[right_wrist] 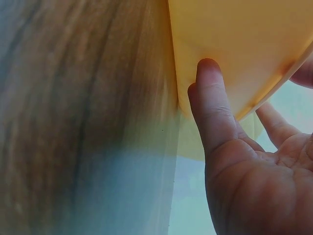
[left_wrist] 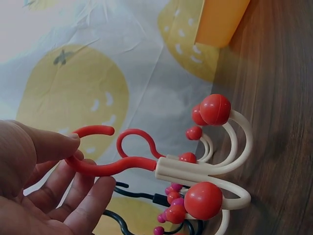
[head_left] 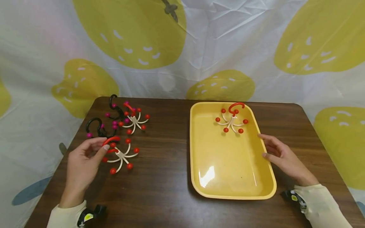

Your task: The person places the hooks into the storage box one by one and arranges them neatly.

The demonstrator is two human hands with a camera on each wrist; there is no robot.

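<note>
My left hand (head_left: 85, 161) pinches the red curved hook of a multi-armed hanger (head_left: 122, 155), thumb against fingers. This hanger has a cream stem and curved arms tipped with red balls (left_wrist: 203, 200). Just beyond it, a second red-and-cream hanger (head_left: 135, 121) lies by two black hangers with magenta balls, the nearer black hanger (head_left: 95, 122) partly behind the left hand. My right hand (head_left: 285, 158) holds the right rim of a yellow tray (head_left: 194, 152), with fingers (right_wrist: 210, 98) against its outer wall. Inside the tray's far end stands another red-and-cream hanger (head_left: 232, 120).
The brown wooden table (head_left: 159, 190) carries everything, with bare wood between the hangers and the tray. A white cloth with yellow fruit prints (head_left: 168, 85) hangs behind the table's far edge. Both wrists wear dark camera straps (head_left: 88, 217).
</note>
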